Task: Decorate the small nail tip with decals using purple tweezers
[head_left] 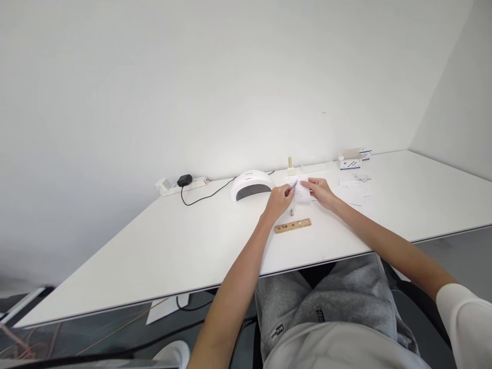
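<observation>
My left hand is closed in a pinch on a thin purple tool, whose tip rests on a small white sheet. My right hand lies on that sheet's right side, fingers pressed down on it. Both hands sit on the white table just right of a white dome-shaped nail lamp. A wooden strip with round holes lies in front of my hands, and a small metal piece stands between it and them.
A small bottle stands behind the sheet. White papers and a small open blue-and-white box are at the right. A power strip with a black plug lies at the left by the wall. My grey-trousered legs are below the table edge.
</observation>
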The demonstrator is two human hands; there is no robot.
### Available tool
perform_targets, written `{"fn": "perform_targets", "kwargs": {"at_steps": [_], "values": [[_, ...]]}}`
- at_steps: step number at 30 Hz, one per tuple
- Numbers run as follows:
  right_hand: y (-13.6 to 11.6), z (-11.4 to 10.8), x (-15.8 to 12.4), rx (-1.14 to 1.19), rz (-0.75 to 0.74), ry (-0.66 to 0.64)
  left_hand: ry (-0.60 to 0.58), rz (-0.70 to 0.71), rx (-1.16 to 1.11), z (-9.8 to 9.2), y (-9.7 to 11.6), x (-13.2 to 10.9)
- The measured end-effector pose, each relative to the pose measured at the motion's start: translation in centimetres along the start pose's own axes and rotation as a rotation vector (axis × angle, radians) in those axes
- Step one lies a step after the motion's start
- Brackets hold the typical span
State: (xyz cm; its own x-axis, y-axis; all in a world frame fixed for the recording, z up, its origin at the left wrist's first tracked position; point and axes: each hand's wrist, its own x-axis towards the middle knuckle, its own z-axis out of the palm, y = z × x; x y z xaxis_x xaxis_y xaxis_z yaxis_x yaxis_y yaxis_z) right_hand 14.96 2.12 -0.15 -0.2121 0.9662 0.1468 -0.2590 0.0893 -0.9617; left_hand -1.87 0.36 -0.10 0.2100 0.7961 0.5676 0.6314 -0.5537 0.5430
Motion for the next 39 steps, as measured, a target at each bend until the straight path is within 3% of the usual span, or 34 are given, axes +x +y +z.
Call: {"fn": "perform_targets", "kwargs": {"at_steps": [39], "values": [[-0.38, 0.04, -0.20, -0.013, 0.008, -0.019, 0.003, -0.009, -0.017, 0.04, 0.21, -0.05]]}}
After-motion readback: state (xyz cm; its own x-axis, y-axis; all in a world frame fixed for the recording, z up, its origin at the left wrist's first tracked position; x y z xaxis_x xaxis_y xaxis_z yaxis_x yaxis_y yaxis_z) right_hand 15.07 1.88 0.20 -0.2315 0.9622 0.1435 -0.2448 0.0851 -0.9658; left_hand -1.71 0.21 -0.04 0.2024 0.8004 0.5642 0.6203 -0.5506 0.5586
